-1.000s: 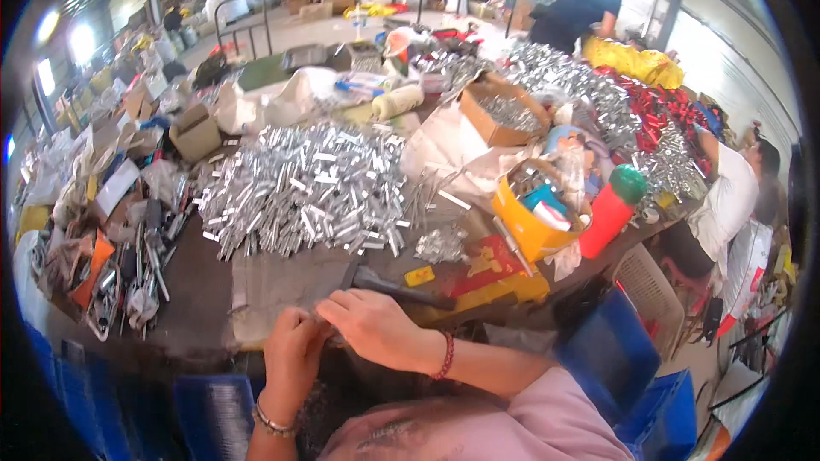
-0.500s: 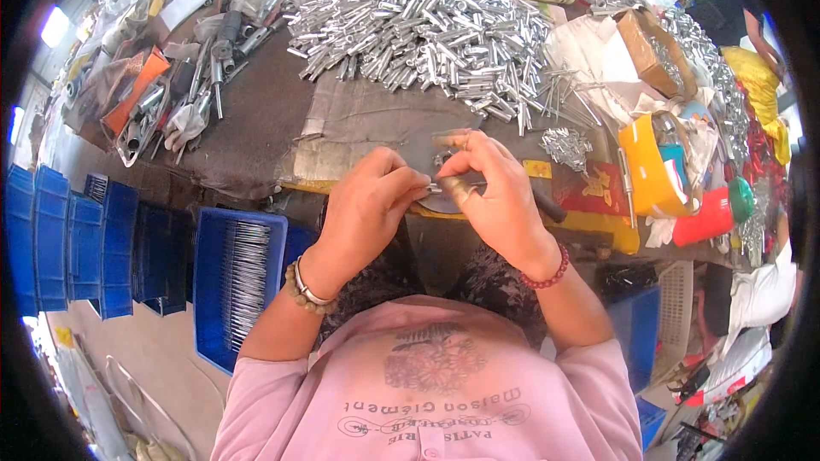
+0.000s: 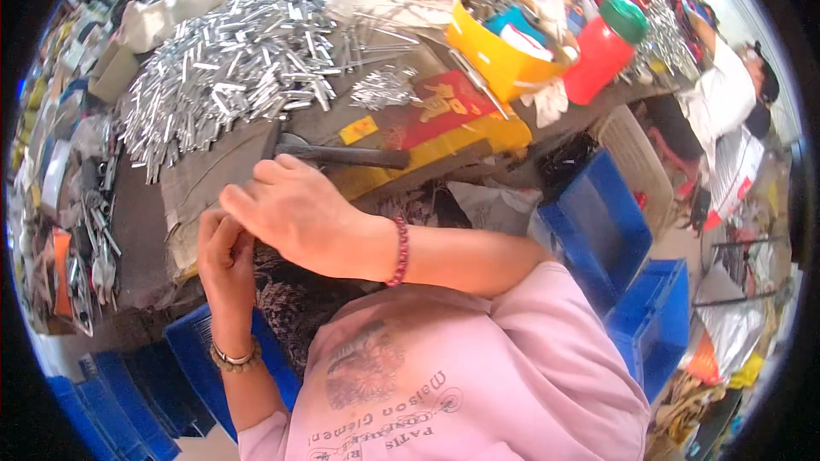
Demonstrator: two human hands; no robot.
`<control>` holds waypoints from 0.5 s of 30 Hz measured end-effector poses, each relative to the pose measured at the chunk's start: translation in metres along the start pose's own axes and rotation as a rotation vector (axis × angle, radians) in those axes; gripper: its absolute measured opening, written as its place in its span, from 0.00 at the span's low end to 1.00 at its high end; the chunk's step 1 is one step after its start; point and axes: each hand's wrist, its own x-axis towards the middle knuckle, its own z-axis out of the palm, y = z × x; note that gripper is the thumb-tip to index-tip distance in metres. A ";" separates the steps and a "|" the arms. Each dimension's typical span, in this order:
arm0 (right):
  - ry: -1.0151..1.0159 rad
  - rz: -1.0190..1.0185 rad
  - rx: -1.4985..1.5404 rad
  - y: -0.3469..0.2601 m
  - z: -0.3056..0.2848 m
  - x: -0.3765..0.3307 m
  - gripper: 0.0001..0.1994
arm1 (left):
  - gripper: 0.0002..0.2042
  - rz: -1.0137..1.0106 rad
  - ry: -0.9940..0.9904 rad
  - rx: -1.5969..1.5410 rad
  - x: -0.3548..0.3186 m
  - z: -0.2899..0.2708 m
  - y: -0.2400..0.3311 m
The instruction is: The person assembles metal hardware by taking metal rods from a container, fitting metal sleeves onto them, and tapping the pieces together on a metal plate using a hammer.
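My left hand (image 3: 227,252) is at the table's front edge, its fingers curled together. Just above and beside it, my right hand (image 3: 299,218) reaches across with its fingers bent down toward the left fingertips. Whatever lies between the fingers of either hand is hidden. Close beyond my right hand, a hammer (image 3: 359,156) with a dark handle rests on the worn table covering (image 3: 190,188). Farther back spreads a large heap of short silvery metal tubes (image 3: 243,64). A smaller pile of little metal pieces (image 3: 383,85) lies to its right.
A yellow container (image 3: 500,55) and a red bottle with green lid (image 3: 598,60) stand right of the piles. Blue crates (image 3: 645,324) sit low at right; another blue crate (image 3: 190,341) is below my left hand. Another person (image 3: 726,90) in white is at far right.
The view has swung right and tilted, bringing the hammer and right-hand crates into fuller view. My right hand now crosses over close to my left, and the small metal piece seen at my fingertips is hidden.
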 end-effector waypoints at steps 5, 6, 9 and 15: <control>-0.117 -0.040 -0.113 0.000 0.002 0.010 0.11 | 0.14 -0.073 0.001 0.030 -0.002 0.006 -0.014; -0.103 -0.062 -0.128 -0.002 0.005 0.010 0.11 | 0.14 -0.056 0.026 0.016 -0.004 0.008 -0.018; -0.091 -0.062 -0.115 -0.003 0.008 0.007 0.10 | 0.13 -0.057 0.024 0.074 -0.005 0.004 -0.019; -0.053 0.013 0.087 0.008 0.011 -0.002 0.11 | 0.08 0.017 0.030 0.100 -0.006 -0.004 -0.010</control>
